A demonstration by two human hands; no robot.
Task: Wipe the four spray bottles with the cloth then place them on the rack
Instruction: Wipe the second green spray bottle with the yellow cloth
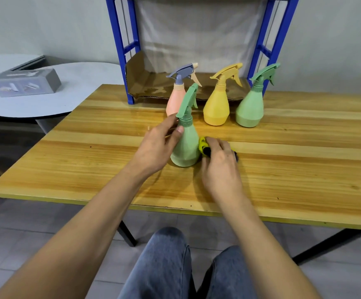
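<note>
I see a striped wooden counter (283, 147) against a pale wall. My left hand (156, 147) grips the upright green plastic spray bottle (186, 145), nozzle pointing away. My right hand (220, 162) clutches the yellow-and-black cloth (203, 145) against its side.

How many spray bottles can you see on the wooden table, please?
4. A green plastic spray bottle stands nearest, between the hands. Behind it stand a pink one, a yellow one and another green one. None appears hidden.

Your wooden desk (283, 160) carries four spray bottles (216, 106), a rack (130, 91) beyond your hands (220, 167), a cloth (203, 145).
</note>
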